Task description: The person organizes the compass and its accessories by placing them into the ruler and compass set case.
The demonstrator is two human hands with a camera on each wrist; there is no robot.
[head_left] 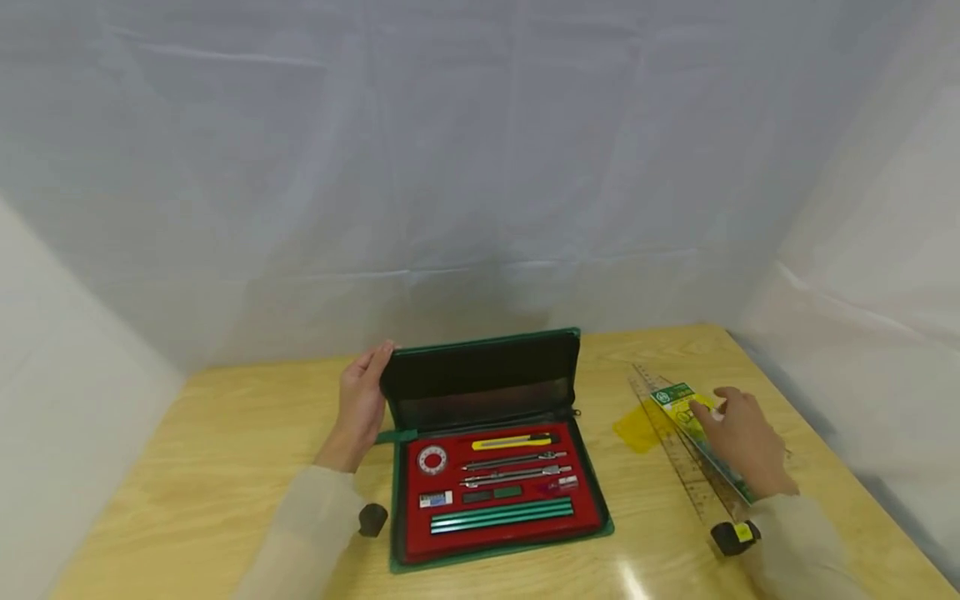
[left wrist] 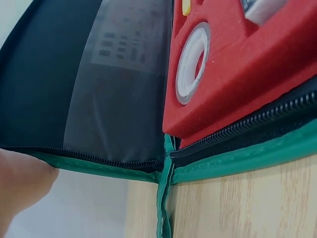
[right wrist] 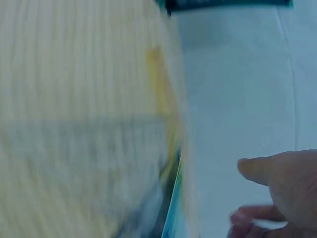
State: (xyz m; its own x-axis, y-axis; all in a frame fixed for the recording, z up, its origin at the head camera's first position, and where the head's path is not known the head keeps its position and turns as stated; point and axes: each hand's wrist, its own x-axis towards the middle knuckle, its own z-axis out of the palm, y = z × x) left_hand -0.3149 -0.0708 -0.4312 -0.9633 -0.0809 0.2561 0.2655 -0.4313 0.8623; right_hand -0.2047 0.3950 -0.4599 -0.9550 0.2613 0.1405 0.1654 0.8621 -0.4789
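Note:
A green zip-up drawing set case (head_left: pixel 501 492) lies unfolded on the table, its dark lid (head_left: pixel 480 367) raised at the back. My left hand (head_left: pixel 362 408) grips the lid's upper left corner, its thumb (left wrist: pixel 25 181) at the zipped edge in the left wrist view. A red tray (left wrist: pixel 237 59) in the case holds a white ring (head_left: pixel 432 460), a yellow cutter (head_left: pixel 513 442), compasses (head_left: pixel 516 476), an eraser (head_left: pixel 436 499) and green pencils (head_left: pixel 501 515). My right hand (head_left: pixel 742 442) hovers over a yellow-green printed packet (head_left: pixel 681 408), thumb and fingers apart with nothing between them.
Under and beside the packet lie clear rulers (head_left: pixel 684 467) and a yellow translucent sheet (head_left: pixel 636 429). The wooden table (head_left: pixel 247 450) ends at pale cloth walls (head_left: pixel 465 167) behind and at both sides. A green strap (left wrist: pixel 165 208) hangs from the case's hinge side.

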